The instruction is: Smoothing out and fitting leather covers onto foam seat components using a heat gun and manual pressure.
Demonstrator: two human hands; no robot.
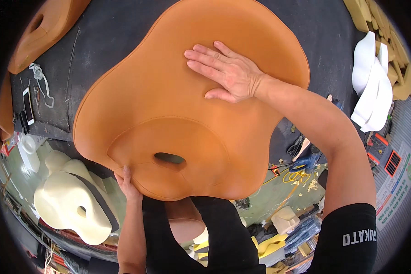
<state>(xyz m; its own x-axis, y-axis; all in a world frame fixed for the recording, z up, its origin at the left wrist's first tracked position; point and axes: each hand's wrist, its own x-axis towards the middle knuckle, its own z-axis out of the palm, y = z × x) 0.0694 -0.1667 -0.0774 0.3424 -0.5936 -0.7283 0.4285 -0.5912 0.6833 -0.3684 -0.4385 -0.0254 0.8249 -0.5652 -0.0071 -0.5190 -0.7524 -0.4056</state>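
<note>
A large tan leather-covered seat cushion [260,132] lies in front of me, its wide rounded end pointing away and an oval hole near its close end. Curved stitching rings the hollow around the hole. My right hand [226,73] rests flat on the far half of the cover, fingers stretched out and thumb apart. At the near left edge, my left hand [130,185] grips the cushion's rim, with the thumb showing on top and the other fingers hidden beneath it.
A dark work table [109,32] bears the cushion, a phone [28,106] and another tan piece [50,32]. Cream foam cushions [71,205] stand lower left. White foam pieces [372,86] are at the right. A blue tool [306,162] with yellow cord sits by the table's right edge.
</note>
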